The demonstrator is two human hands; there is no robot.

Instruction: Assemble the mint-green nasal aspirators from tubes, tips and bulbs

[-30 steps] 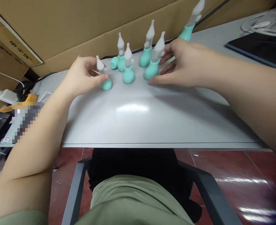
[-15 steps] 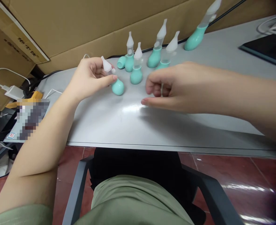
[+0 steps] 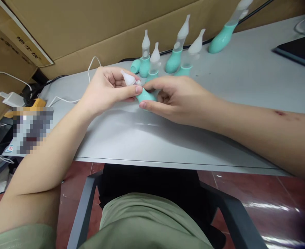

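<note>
Fingers [image 3: 126, 92] of the left hand [image 3: 103, 87] wrap the neck of a tilted bulb [image 3: 148, 97], thumb on the near side, while its white tip [image 3: 127, 78] points far left. The left forearm [image 3: 56, 141] slants in from the near left. The right hand [image 3: 179, 97] reaches in from the right, palm turned left, its thumb and forefinger narrowed around the teal end; how firmly they press is hard to tell. The bulb is over the tabletop [image 3: 116, 141], with five other bulbs [image 3: 173, 62] and a loose teal piece [image 3: 135, 66] on the far side.
</note>
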